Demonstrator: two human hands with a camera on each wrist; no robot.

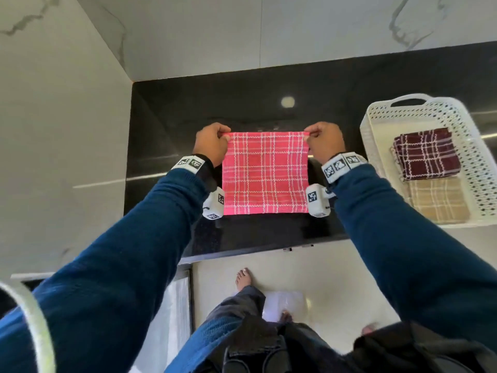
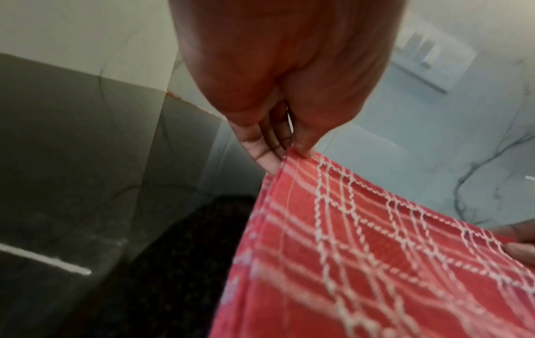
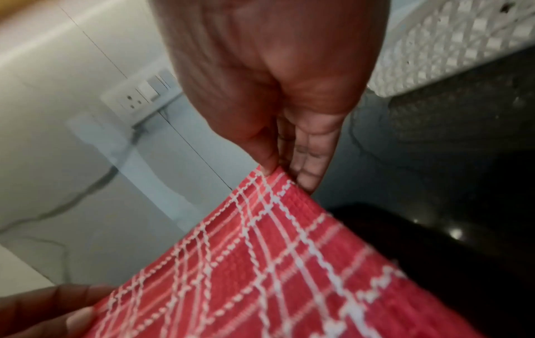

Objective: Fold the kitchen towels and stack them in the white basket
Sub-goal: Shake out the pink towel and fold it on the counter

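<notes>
A pink-red checked kitchen towel (image 1: pixel 265 173) hangs stretched flat above the black counter (image 1: pixel 172 109). My left hand (image 1: pixel 212 142) pinches its top left corner between thumb and fingers, and my right hand (image 1: pixel 324 142) pinches its top right corner. The left wrist view shows the towel (image 2: pixel 362 263) hanging from my left hand's (image 2: pixel 289 151) pinch. In the right wrist view the towel (image 3: pixel 275 263) hangs from my right hand's (image 3: pixel 275 171) pinch. To the right stands the white basket (image 1: pixel 376 135), holding a folded maroon checked towel (image 1: pixel 427 154) and a folded beige towel (image 1: pixel 439 200).
Marble walls (image 1: pixel 242 30) close the counter at the back and left. A wall socket (image 3: pixel 141 96) sits on the back wall. The counter's front edge (image 1: pixel 242 254) runs below the towel, with pale floor (image 1: pixel 322 278) and my feet beneath.
</notes>
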